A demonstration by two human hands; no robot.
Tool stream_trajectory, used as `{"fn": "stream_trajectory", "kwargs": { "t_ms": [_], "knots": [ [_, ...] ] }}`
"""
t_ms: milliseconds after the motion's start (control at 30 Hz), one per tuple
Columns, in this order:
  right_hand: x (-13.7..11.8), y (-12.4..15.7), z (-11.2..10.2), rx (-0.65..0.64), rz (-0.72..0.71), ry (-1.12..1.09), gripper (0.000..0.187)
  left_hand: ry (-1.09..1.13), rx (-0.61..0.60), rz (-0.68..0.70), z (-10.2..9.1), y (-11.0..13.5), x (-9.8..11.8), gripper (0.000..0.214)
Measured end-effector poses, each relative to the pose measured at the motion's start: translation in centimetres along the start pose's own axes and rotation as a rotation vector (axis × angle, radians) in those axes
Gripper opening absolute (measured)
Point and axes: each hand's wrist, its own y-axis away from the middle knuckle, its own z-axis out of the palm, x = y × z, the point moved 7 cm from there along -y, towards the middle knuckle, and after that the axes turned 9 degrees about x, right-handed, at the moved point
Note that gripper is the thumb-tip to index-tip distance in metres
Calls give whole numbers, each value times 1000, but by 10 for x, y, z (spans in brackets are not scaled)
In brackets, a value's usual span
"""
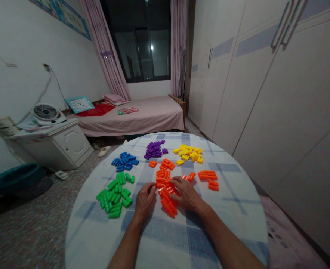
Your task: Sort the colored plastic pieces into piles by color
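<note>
Small orange plastic tube-like pieces (168,206) lie in a heap at the middle of the round table, some lined up side by side. On the left edge of the heap, my left hand (145,198) has its fingers curled together; what is between the fingertips is hidden. My right hand (186,195) rests over the heap's right side, fingers apart and touching the orange pieces, some of which it covers. Further right lie two small orange groups (207,175). Green pieces (116,194) are piled left of my left hand.
Blue pieces (125,161), purple pieces (154,149) and yellow pieces (189,153) form separate piles towards the far edge. A checked cloth (165,246) covers the table. Beyond stand a bed (150,117), a white cabinet (69,147) with a fan (45,113), and a wardrobe (249,89) at right.
</note>
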Motion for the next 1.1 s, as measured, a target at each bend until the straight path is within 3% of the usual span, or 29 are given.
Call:
{"fn": "stream_trajectory", "kwargs": {
  "t_ms": [267, 467, 600, 733, 900, 1000, 1100],
  "knots": [
    [14, -2, -7, 77, 121, 114, 27, -8, 5, 5, -1, -1, 1, 31],
    [-8, -2, -8, 83, -44, 27, 36, 8, 17, 5, -1, 0, 2, 31],
    [-9, -3, 1, 48, -13, 120, 33, -7, 12, 6, -1, 1, 4, 31],
    [9, -3, 0, 51, 65, 261, 20, -8, 22, -1, -2, 0, 4, 29],
    [46, 0, -24, 144, 224, 373, 14, 8, 15, 10, -1, 0, 0, 29],
    [47, -1, -35, 228, 230, 303, 17, 2, 10, 6, 0, 0, 0, 30],
    [25, -4, -25, 199, 97, 153, 21, -7, 18, -6, -1, 1, 3, 29]
  ]
}}
